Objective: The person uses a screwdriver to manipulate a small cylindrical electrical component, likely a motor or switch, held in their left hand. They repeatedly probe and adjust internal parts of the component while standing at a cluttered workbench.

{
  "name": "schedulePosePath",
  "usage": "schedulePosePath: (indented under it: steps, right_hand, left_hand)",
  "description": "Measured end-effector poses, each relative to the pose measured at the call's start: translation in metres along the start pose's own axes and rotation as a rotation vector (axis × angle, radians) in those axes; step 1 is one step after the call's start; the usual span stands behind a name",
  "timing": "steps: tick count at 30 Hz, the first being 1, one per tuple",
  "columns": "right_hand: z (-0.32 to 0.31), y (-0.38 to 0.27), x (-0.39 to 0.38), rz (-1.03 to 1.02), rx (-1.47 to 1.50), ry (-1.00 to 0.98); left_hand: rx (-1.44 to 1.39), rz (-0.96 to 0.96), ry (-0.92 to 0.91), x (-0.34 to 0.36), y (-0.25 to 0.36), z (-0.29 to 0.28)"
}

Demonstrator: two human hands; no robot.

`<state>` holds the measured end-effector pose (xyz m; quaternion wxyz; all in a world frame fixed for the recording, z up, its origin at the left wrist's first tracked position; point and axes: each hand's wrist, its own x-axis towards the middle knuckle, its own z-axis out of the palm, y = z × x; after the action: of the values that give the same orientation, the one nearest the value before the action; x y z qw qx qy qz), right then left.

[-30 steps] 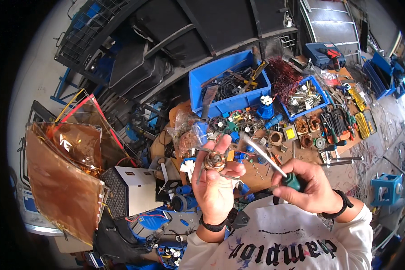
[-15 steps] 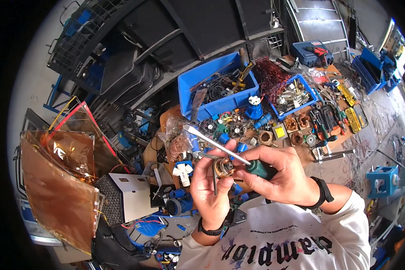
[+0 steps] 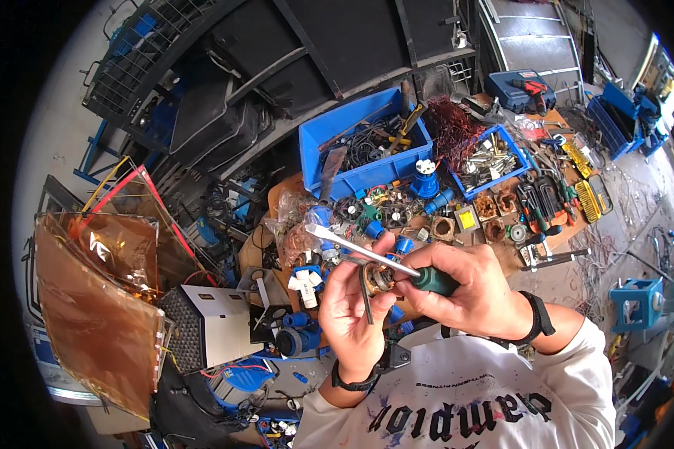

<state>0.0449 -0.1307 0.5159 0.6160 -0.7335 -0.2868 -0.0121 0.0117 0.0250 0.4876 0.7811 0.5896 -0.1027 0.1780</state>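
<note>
In the head view my left hand point(image 3: 348, 318) holds a small round copper-wound metal part point(image 3: 380, 275), with dark thin strips sticking from it, one pointing down across my palm. My right hand point(image 3: 472, 292) grips a flat-tipped screwdriver by its green handle point(image 3: 434, 280), with fingertips beside the wound part. The steel shaft point(image 3: 356, 249) slants up-left over my left fingers, its tip above the cluttered bench. Whether my right fingertips touch the part I cannot tell.
A wooden bench point(image 3: 523, 258) holds a blue crate of cables and tools point(image 3: 362, 175), a blue tray of metal pieces point(image 3: 489, 187), hand tools, plastic fittings and a drill on a case point(image 3: 517, 90). Brown sheets point(image 3: 97, 307) stand left, beside a white-panelled box point(image 3: 221, 314). A blue stand point(image 3: 633, 299) is at right.
Over the last second my right hand has moved left to meet my left hand, and the screwdriver now lies across it. The wound part is turned more sideways. The view has shifted slightly.
</note>
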Motion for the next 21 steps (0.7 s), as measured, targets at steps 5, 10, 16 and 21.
schedulePosePath:
  steps: [5, 10, 16, 21]
  right_hand:
    - [-0.001, 0.001, 0.0, -0.039, -0.017, -0.007]
    - [-0.002, 0.003, 0.002, -0.095, -0.18, -0.03]
    - [0.001, 0.002, 0.001, -0.114, -0.191, 0.047]
    - [0.0, 0.004, 0.001, -0.101, -0.166, 0.056]
  left_hand:
    - [0.001, -0.015, 0.0, -0.001, 0.002, 0.001]
    - [-0.049, -0.025, -0.07, 0.001, 0.0, -0.003]
    - [-0.013, -0.012, 0.0, -0.002, -0.002, 0.005]
    - [-0.053, -0.016, 0.006, 0.0, -0.003, 0.01]
